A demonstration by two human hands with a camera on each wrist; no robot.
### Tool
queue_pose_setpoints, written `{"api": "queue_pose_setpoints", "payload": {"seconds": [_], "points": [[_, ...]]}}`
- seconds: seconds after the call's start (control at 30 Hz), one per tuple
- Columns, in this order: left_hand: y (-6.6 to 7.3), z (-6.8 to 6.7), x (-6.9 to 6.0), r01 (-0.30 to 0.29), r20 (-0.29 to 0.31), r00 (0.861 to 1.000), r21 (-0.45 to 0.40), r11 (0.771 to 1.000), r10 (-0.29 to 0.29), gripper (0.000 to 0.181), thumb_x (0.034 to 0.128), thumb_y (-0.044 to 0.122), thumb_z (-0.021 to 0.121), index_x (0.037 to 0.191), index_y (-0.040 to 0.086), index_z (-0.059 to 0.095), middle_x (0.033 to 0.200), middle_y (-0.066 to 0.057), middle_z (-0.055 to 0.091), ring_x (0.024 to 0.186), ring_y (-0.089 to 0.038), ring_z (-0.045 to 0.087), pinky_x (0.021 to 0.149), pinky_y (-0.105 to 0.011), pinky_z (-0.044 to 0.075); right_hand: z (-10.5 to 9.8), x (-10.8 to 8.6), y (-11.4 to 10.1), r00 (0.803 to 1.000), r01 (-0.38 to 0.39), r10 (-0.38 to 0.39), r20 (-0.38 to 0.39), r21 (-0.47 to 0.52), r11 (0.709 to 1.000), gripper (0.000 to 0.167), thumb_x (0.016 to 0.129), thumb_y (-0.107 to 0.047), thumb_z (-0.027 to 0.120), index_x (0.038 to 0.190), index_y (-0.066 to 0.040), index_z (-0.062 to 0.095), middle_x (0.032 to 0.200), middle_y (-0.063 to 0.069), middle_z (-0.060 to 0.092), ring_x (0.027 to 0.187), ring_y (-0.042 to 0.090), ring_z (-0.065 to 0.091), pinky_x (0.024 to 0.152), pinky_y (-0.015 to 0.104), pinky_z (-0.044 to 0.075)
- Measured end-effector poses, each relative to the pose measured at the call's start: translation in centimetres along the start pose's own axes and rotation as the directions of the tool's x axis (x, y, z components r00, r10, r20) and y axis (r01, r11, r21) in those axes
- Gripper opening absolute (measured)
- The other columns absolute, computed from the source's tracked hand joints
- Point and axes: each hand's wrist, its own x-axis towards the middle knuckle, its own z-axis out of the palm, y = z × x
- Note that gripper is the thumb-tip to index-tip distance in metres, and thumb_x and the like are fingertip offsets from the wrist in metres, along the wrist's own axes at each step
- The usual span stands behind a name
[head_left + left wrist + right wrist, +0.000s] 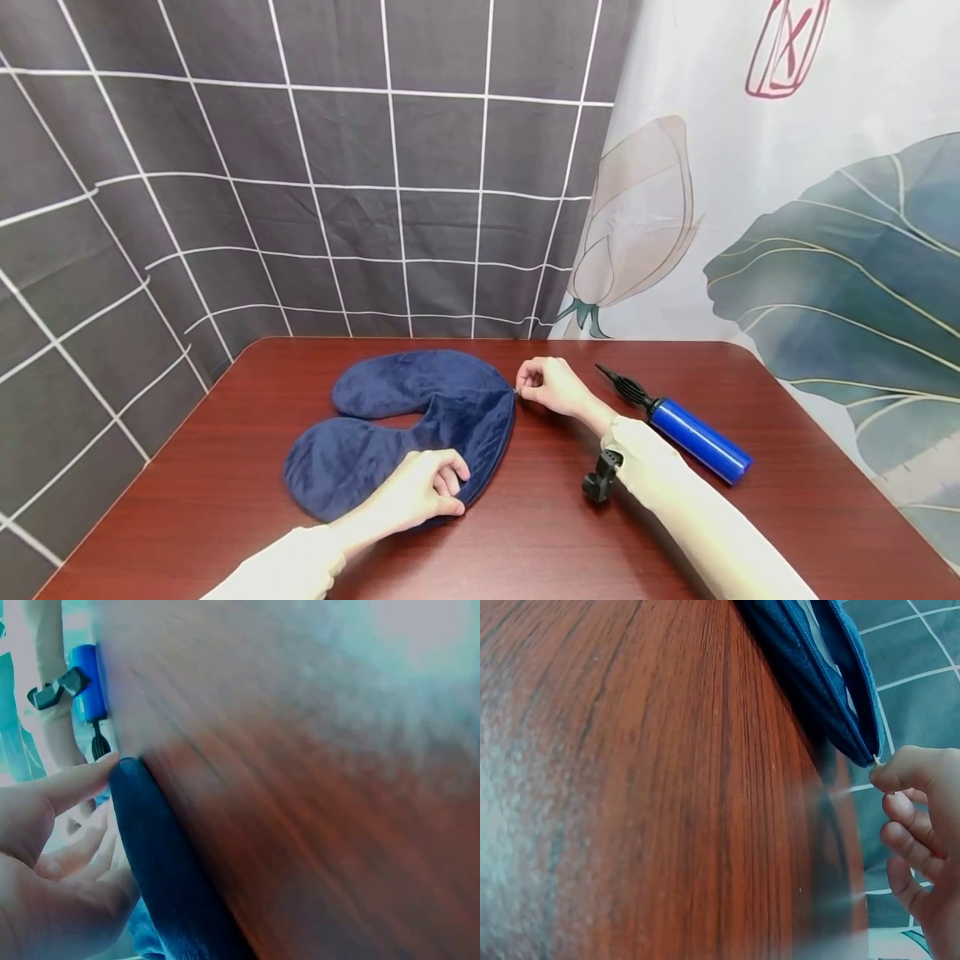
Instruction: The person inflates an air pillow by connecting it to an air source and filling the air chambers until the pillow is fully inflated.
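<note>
A dark blue plush U-shaped pillow [465,408] lies on the table, its two lobes pointing left. On its near right edge my left hand [420,492] pinches the fabric between thumb and fingers; in the left wrist view that hand [67,862] is at the edge of the blue cloth [161,855]. At the pillow's right end my right hand [551,386] pinches a small zipper pull. The right wrist view shows the zipper pull [877,760] at the thumb and forefinger of the right hand [930,817], with the zipper [817,656] parted and pale material inside.
A blue hand pump [701,440] with a black nozzle lies at the right of the reddish-brown table [540,533], beyond my right forearm. A black wrist camera [602,477] sits on the right sleeve. Behind the table hang a grey grid curtain [442,217] and a floral one [825,283].
</note>
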Motion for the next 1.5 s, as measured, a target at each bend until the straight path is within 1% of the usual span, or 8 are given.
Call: {"api": "queue_pose_setpoints", "payload": {"seconds": [0.1,0.2,0.3,0.47,0.77,0.9,1.1,1.5], "points": [[-0.3,-0.1,0.3,0.012,0.030,0.999,-0.020,1.000,-0.011,0.026,0.0699,0.001,0.083,0.091,0.008,0.069,0.071,0.001,0.068,0.061,0.000,0.059,0.061,-0.018,0.051,0.0,0.1,0.0,1.000,0.003,-0.003,-0.010,-0.011,1.000,0.013,0.078,-0.005,0.073,0.076,-0.015,0.067,0.071,-0.002,0.063,0.065,0.006,0.054,0.063,0.019,0.045],[-0.7,-0.4,0.5,0.054,0.070,0.996,-0.070,0.996,-0.049,0.024,0.0705,0.002,0.082,0.091,0.009,0.072,0.071,0.000,0.069,0.062,-0.005,0.063,0.062,-0.019,0.051,0.1,0.2,0.1,1.000,0.002,-0.002,-0.011,-0.017,1.000,0.013,0.078,-0.005,0.073,0.076,-0.016,0.067,0.072,-0.002,0.063,0.066,0.006,0.054,0.064,0.019,0.045],[-1.0,-0.6,0.4,0.077,0.101,0.993,-0.108,0.991,-0.066,0.024,0.0713,0.003,0.083,0.092,0.010,0.073,0.073,-0.002,0.070,0.064,-0.007,0.065,0.063,-0.019,0.051,0.2,0.3,0.2,1.000,0.006,-0.006,-0.005,-0.025,1.000,0.013,0.078,-0.006,0.073,0.076,-0.017,0.067,0.072,-0.002,0.063,0.066,0.006,0.055,0.064,0.019,0.046],[-1.3,-0.9,0.1,0.061,0.149,0.988,-0.113,0.992,-0.044,0.024,0.0707,0.007,0.084,0.092,0.012,0.073,0.073,-0.001,0.071,0.063,-0.005,0.065,0.065,-0.018,0.050,0.2,0.5,0.6,1.000,0.007,-0.008,-0.030,-0.042,0.999,0.013,0.078,-0.007,0.073,0.076,-0.017,0.067,0.071,-0.003,0.063,0.066,0.005,0.054,0.063,0.020,0.045],[-1.6,-1.5,0.0,0.057,0.244,0.970,-0.137,0.989,-0.022,0.024,0.0708,0.006,0.083,0.092,0.011,0.072,0.073,-0.003,0.071,0.062,-0.003,0.062,0.064,-0.017,0.049,0.2,0.7,1.0,0.999,-0.018,0.017,-0.042,-0.039,0.999,0.012,0.078,-0.006,0.073,0.075,-0.016,0.067,0.071,-0.002,0.063,0.065,0.006,0.054,0.063,0.020,0.045],[-1.6,-1.6,-0.1,0.053,0.261,0.965,-0.145,0.988,-0.013,0.024,0.0711,0.005,0.083,0.092,0.010,0.073,0.073,-0.004,0.071,0.062,-0.003,0.062,0.063,-0.017,0.049,0.3,1.1,1.1,0.998,-0.018,0.016,-0.062,-0.026,1.000,0.011,0.079,-0.006,0.073,0.075,-0.014,0.067,0.070,-0.001,0.063,0.064,0.007,0.053,0.062,0.020,0.044],[-1.6,-1.6,-0.2,0.046,0.259,0.966,-0.161,0.986,-0.002,0.024,0.0710,0.004,0.082,0.093,0.008,0.073,0.073,-0.005,0.071,0.062,-0.002,0.061,0.063,-0.017,0.049,0.6,2.1,1.4,0.997,-0.038,0.038,-0.062,-0.006,0.999,0.010,0.081,-0.005,0.071,0.076,-0.013,0.068,0.070,0.001,0.064,0.063,0.008,0.054,0.063,0.021,0.045],[-1.9,-1.5,-0.1,0.036,0.272,0.962,-0.168,0.985,0.011,0.024,0.0710,0.002,0.081,0.093,0.005,0.073,0.073,-0.002,0.070,0.062,0.000,0.061,0.063,-0.016,0.049,0.8,3.2,0.9,0.992,-0.106,0.102,-0.076,-0.043,0.993,0.010,0.079,-0.005,0.069,0.073,-0.012,0.069,0.067,0.001,0.064,0.064,0.010,0.055,0.065,0.023,0.045]]}}
